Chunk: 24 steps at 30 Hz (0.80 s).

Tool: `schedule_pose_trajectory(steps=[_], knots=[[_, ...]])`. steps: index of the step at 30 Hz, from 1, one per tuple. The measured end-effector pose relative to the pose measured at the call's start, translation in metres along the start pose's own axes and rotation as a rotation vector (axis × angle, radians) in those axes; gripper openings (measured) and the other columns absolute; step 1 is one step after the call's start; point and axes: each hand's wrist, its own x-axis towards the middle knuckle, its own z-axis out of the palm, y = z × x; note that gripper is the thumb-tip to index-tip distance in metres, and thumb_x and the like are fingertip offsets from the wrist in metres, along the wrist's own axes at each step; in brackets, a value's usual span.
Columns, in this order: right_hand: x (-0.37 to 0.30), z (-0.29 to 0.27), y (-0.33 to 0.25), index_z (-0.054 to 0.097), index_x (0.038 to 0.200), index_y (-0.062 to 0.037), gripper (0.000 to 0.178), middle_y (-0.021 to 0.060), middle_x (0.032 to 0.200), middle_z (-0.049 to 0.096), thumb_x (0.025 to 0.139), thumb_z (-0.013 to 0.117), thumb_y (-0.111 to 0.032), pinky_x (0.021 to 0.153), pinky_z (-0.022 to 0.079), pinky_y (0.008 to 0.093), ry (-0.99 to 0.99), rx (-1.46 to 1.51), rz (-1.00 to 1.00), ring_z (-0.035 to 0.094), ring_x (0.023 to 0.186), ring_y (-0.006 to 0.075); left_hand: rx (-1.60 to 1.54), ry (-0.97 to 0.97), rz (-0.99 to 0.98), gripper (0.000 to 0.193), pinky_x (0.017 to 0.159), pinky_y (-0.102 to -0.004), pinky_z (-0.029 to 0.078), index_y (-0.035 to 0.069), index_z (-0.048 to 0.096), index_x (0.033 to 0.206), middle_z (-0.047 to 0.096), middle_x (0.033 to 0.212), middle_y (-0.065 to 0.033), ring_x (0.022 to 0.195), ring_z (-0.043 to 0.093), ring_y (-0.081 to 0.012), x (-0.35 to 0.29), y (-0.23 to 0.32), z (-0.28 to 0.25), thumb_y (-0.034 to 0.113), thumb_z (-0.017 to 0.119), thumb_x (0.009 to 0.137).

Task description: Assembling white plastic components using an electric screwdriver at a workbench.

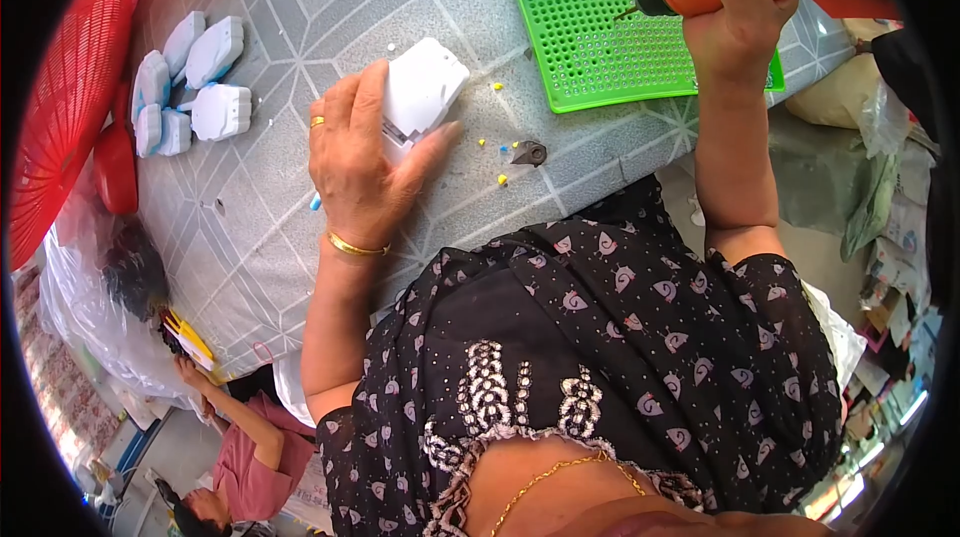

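The left forearm (335, 322) reached away from the near side, and the left wrist (360, 227) looked nearly straight. The left hand (350, 157) lay back upward, its fingers (370, 102) bent side by side and directed to the far side. The left thumb (425, 157) stretched out to the right, apart from them, so the hand formed a broad grip. The right forearm (742, 157) also extended to the far side. Beyond the right wrist (742, 72), the right hand (735, 7) was wrapped in a firm grip, farther off than the left.
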Motion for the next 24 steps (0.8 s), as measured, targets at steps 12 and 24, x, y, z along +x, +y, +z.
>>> schedule_pose_trajectory(steps=[12, 24], knots=[[0.009, -0.029, 0.016, 0.061, 0.103, 0.0001, 0.01, 0.0078, 0.082, 0.055, 0.093, 0.061, 0.001, 0.077, 0.047, 0.0367, -0.327, 0.053, -0.125, 0.055, 0.074, 0.0184, -0.016, 0.097, 0.011, 0.088, 0.092, -0.0442, 0.047, 0.002, 0.061, 0.134, 0.063, 0.117, -0.0156, 0.104, 0.058, -0.0346, -0.001, -0.003, 0.008, 0.053, 0.088, 0.068], [0.015, -0.036, 0.018, 0.061, 0.102, -0.0034, 0.008, 0.0062, 0.083, 0.052, 0.094, 0.059, -0.001, 0.078, 0.044, 0.0362, -0.359, 0.104, -0.025, 0.053, 0.076, 0.0186, -0.067, 0.183, -0.012, 0.068, 0.088, -0.0444, 0.049, 0.004, 0.064, 0.122, 0.063, 0.113, -0.0136, 0.099, 0.06, -0.0335, -0.001, -0.007, 0.014, 0.035, 0.087, 0.066]])
